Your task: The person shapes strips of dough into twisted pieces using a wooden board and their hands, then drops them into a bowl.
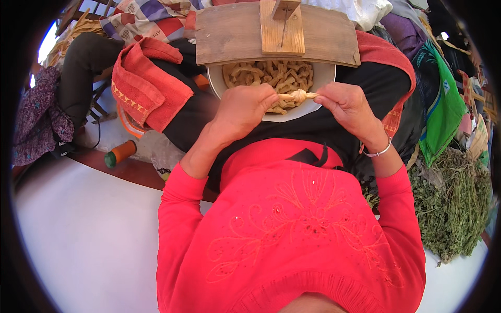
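A pale yellow strip with a knot (299,96) at its middle is stretched between my hands. My left hand (244,107) pinches one end of it, and my right hand (348,107), with a bangle at the wrist, pinches the other. Below the strip is a white bowl (326,77) holding many pale brown, knobbly pieces (282,78). Across the bowl's far rim lies a wooden board (229,34). On the board is a lighter wooden block (282,39) with a thin dark spike or slot that I cannot make out fully.
Red towels (148,86) drape over my dark-trousered legs. An orange and green spool (121,153) lies at the left. Dried green herbs (451,203) are heaped at the right, under a green cloth bag (443,109). Patterned cloth (143,23) is bundled at the far left.
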Available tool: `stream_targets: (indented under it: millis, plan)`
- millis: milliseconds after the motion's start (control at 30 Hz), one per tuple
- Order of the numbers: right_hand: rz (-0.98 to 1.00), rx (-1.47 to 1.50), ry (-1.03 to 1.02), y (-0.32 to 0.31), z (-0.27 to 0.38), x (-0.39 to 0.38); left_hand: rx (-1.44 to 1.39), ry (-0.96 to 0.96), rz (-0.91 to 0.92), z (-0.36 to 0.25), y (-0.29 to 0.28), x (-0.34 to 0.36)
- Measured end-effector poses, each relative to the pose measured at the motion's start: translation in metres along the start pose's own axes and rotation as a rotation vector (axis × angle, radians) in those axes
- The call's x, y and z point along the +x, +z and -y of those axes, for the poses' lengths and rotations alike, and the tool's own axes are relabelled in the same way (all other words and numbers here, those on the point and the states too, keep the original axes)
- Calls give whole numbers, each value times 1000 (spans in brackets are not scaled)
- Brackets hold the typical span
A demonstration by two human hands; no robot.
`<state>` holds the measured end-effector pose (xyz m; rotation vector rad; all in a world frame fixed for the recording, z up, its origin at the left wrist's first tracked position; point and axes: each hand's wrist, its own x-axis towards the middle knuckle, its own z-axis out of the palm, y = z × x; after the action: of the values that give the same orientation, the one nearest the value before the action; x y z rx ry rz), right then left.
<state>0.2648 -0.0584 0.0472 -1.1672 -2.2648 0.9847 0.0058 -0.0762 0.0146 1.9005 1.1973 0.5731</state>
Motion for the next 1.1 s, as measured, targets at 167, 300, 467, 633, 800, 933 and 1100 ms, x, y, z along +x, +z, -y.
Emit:
stream_targets:
  millis: [167, 300, 467, 633, 800, 933, 1100]
  plan:
    - [-126, 208, 180, -11, -7, 12, -7, 50, -82, -3, 4, 15]
    - [5, 497, 314, -14, 4, 30, -150, 70, -60, -3, 15, 31]
    - [40, 713, 385, -8, -23, 42, -461, 3, -15, 7, 18, 50]
    - [-252, 711, 360, 1, -31, 67, -494, 9, -213, 25, 1, 77]
    - [-360, 584, 326, 12, -47, 87, -639, -134, -236, 35, -7, 101]
    - [-365, 498, 311, 16, -55, 93, -596, -143, -276, 50, -5, 109]
    - [-405, 302, 262, 20, -47, 92, -466, -124, -307, 46, -5, 112]
